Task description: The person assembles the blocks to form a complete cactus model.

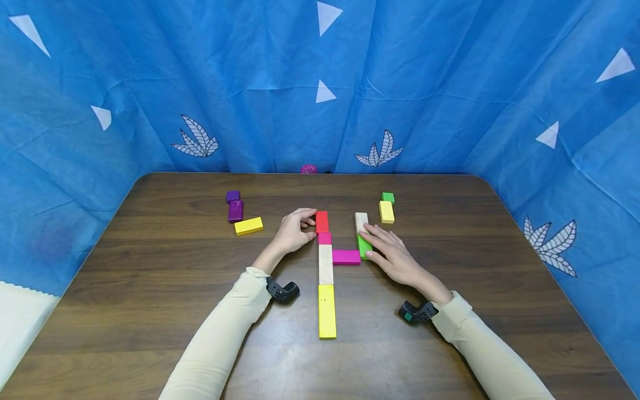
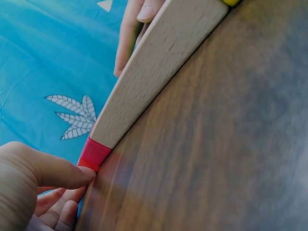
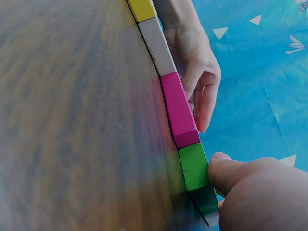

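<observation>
A line of blocks runs up the table: a yellow block [image 1: 327, 311], a natural wood block [image 1: 325, 264], a small pink block [image 1: 324, 238] and a red block [image 1: 322, 221]. My left hand [image 1: 294, 230] touches the left side of this line at its far end, thumb beside the red and pink blocks. From the wood block a magenta block [image 1: 346, 257] reaches right to a green block [image 1: 364, 246]. Beyond the green one lies a pale wood block [image 1: 361, 221]. My right hand [image 1: 392, 255] rests fingers and thumb along the right side of these two.
At the back left lie two purple blocks [image 1: 235, 211] and a yellow block [image 1: 248, 226]. A pale yellow block [image 1: 386, 212] and a small green block [image 1: 388, 197] lie at the back right. A blue curtain [image 1: 280, 128] hangs behind the wooden table [image 1: 150, 311].
</observation>
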The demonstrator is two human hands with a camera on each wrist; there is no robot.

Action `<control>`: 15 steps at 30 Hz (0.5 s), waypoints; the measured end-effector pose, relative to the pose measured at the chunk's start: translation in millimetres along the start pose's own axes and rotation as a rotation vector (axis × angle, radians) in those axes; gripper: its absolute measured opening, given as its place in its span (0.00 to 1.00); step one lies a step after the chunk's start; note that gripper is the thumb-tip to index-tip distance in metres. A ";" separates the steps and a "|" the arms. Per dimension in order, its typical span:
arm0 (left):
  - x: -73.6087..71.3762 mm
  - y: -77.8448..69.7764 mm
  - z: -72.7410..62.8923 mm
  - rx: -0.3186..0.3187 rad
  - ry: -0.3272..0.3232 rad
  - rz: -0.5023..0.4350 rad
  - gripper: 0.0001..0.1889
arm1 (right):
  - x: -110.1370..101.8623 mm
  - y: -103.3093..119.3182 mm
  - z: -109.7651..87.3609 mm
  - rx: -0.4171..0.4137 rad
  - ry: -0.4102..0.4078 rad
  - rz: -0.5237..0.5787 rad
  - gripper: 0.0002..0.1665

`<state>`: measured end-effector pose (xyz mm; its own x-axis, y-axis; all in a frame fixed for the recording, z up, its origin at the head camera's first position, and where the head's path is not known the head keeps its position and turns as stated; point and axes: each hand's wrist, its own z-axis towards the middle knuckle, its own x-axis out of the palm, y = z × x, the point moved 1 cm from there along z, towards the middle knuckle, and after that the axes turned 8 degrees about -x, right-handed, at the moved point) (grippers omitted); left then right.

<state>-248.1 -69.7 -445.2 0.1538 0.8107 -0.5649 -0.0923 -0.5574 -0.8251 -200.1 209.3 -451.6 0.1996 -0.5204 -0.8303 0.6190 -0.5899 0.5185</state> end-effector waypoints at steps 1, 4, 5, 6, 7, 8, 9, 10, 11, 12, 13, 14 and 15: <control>0.4 0.2 -0.1 0.003 -0.002 0.000 0.30 | 0.2 -0.1 -0.1 -0.001 -0.001 0.000 0.30; 1.2 0.4 -0.2 0.010 -0.006 -0.001 0.30 | 0.5 -0.4 -0.4 -0.005 -0.003 0.001 0.30; 1.3 0.5 -0.3 0.012 -0.008 -0.001 0.30 | 0.5 -0.4 -0.3 -0.006 -0.003 0.001 0.30; 1.5 0.4 -0.2 0.016 -0.010 0.001 0.30 | 0.5 -0.5 -0.4 -0.006 -0.003 0.002 0.30; 1.7 0.1 -0.1 0.019 -0.010 0.002 0.30 | 0.6 -0.6 -0.3 -0.006 -0.004 0.003 0.30; 2.0 0.0 0.1 0.021 -0.010 0.004 0.30 | 0.5 -0.6 -0.2 -0.006 -0.004 0.004 0.30; 2.4 0.1 0.2 0.023 -0.009 0.005 0.29 | 0.5 -0.6 -0.2 -0.006 -0.003 0.005 0.30; 2.7 0.0 0.3 0.024 -0.009 0.006 0.29 | 0.5 -0.6 -0.1 -0.007 -0.003 0.005 0.30; 2.9 0.0 0.4 0.024 -0.008 0.008 0.29 | 0.5 -0.6 -0.1 -0.006 -0.003 0.005 0.30; 3.3 0.0 0.8 0.024 -0.007 0.008 0.29 | 0.5 -0.5 -0.1 -0.006 -0.003 0.005 0.30; 3.6 0.1 1.0 0.021 -0.006 0.007 0.29 | 0.4 -0.4 0.0 -0.006 -0.003 0.004 0.30; 3.8 0.4 1.2 0.019 -0.005 0.005 0.29 | 0.4 -0.3 0.1 -0.006 -0.003 0.004 0.30; 4.0 0.7 1.3 0.017 -0.006 0.002 0.29 | 0.4 -0.3 0.1 -0.006 -0.003 0.003 0.30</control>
<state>-248.8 -66.7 -448.1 0.1479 0.8105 -0.5667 -0.1096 -0.5560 -0.8239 -200.3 209.2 -452.1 0.1994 -0.5242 -0.8279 0.6231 -0.5842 0.5200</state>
